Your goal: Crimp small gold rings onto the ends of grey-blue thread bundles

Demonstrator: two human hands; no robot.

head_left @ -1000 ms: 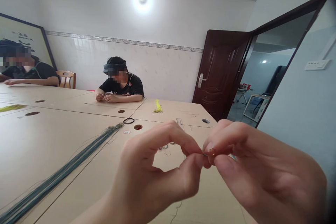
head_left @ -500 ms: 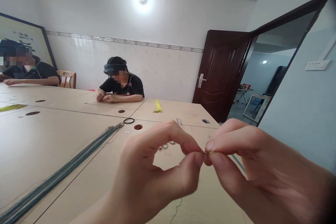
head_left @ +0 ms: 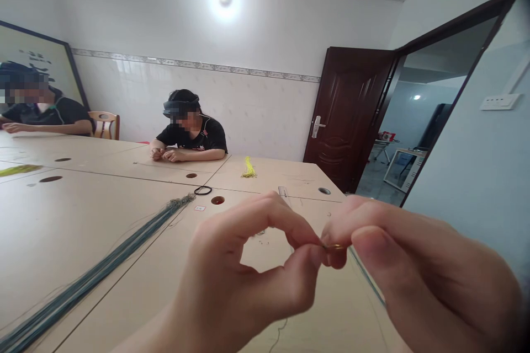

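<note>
My left hand point(head_left: 256, 265) is closed in a pinch, thumb against forefinger, on one end of a small gold-coloured metal piece point(head_left: 336, 247). A dark speck, perhaps line, shows at the pinch. The bent fingers of my right hand point(head_left: 385, 253) touch the piece's other end. Its thumb is drawn back a little, so the curved gold part shows; its exact kind is too small to tell. Below my left hand a thin dark line point(head_left: 282, 328) trails over the table point(head_left: 136, 298).
A long bundle of grey-green strands point(head_left: 111, 265) lies at left, a black loop point(head_left: 202, 191) by its tangled end. Farther off are a yellow bundle point(head_left: 248, 170) and table holes point(head_left: 218, 200). Two people point(head_left: 194, 132) sit across the table. A brown door point(head_left: 348, 116) stands open.
My right thumb has pulled back to the right, and my right hand has turned, uncovering more of the gold piece. The left pinch has stayed nearly still.
</note>
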